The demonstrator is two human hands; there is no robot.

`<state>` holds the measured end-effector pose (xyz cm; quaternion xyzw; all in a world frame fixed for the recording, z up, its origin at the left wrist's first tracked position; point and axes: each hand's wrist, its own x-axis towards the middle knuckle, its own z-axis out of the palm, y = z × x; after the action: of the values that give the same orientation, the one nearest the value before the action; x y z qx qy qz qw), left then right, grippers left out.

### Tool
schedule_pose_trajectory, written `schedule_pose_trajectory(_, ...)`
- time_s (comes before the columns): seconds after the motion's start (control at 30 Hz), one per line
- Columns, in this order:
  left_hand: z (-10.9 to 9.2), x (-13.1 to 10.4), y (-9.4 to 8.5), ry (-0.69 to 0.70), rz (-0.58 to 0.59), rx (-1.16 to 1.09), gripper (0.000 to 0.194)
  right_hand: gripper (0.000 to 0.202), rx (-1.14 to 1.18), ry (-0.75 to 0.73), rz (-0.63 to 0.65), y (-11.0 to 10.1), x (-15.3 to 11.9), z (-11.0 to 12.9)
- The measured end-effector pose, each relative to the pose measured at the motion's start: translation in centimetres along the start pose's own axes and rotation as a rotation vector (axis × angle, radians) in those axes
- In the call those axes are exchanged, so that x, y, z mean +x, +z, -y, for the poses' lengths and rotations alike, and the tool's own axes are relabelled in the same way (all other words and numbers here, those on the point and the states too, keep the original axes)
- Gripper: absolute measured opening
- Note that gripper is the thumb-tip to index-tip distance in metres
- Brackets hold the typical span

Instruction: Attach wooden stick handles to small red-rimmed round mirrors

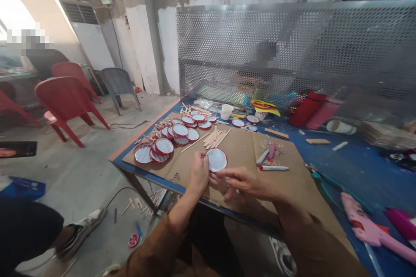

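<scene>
In the head view, my left hand (199, 169) is closed on the edge of a round white lid with a red rim (216, 160), holding it tilted above the cardboard. My right hand (241, 181) is at the lid's lower right, its index finger stretched out at the rim and its other fingers apart; it grips nothing visible. Many similar red-rimmed lids (180, 130) lie in an overlapping cluster at the left of the cardboard (238, 147). Several thin wooden sticks (217, 137) lie just beyond the held lid.
Right of my hands lie a red-tipped marker (274, 168) and colourful loose bands. Pliers (325, 188) and a pink glue gun (370, 227) occupy the right side. Cups, including a white one (226, 111), stand behind. A perforated metal screen (221, 43) borders the blue table's far edge.
</scene>
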<state>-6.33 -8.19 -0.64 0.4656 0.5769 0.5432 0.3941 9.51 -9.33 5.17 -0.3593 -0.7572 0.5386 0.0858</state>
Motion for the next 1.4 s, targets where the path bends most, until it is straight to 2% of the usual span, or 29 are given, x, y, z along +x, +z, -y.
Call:
schedule_pose_trajectory(0.13, 0.3, -0.2, 0.2, -0.175, 0.142, -0.235, 0.012, 0.046, 0.016, -0.039, 0.046, -0.7, -0.2, 0.1)
schedule_pose_trajectory(0.2, 0.2, -0.3, 0.2, -0.212, 0.179, -0.281, 0.014, 0.046, 0.058, -0.030, 0.042, -1.3, -0.4, 0.1)
schedule_pose_trajectory(0.43, 0.0, -0.6, 0.1, -0.192, 0.171, -0.286, 0.014, 0.050, 0.264, -0.018, 0.041, -2.6, -0.8, -0.2)
schedule_pose_trajectory(0.57, 0.0, -0.6, 0.0, -0.189, 0.162, -0.265, 0.018, 0.046, 0.300, 0.050, -0.013, -3.6, -1.4, -0.9)
schedule_pose_trajectory(0.7, -0.2, -0.4, -0.1, -0.237, 0.132, -0.338, 0.017, 0.039, 0.324, 0.111, -0.076, -4.4, -2.0, -1.8)
schedule_pose_trajectory(0.8, -0.5, -0.4, -0.1, -0.228, 0.209, -0.295, 0.017, 0.041, 0.274, 0.102, -0.229, -4.2, -1.4, -2.0)
schedule_pose_trajectory(0.9, -0.8, -0.5, 0.0, -0.150, 0.313, -0.196, 0.016, 0.040, 0.230, 0.015, -0.381, -3.4, 0.1, -2.3)
schedule_pose_trajectory(1.03, -1.0, -0.5, -0.1, -0.090, 0.429, -0.171, 0.021, 0.033, 0.186, -0.043, -0.382, -2.4, 1.7, -3.0)
schedule_pose_trajectory(1.2, -0.9, -0.8, -0.2, -0.075, 0.361, -0.188, 0.030, 0.028, 0.178, -0.075, -0.386, -1.9, 2.1, -3.4)
schedule_pose_trajectory(1.4, -1.3, -1.1, -0.5, -0.101, 0.325, -0.218, 0.025, 0.028, 0.278, -0.042, -0.418, -1.2, 2.5, -3.3)
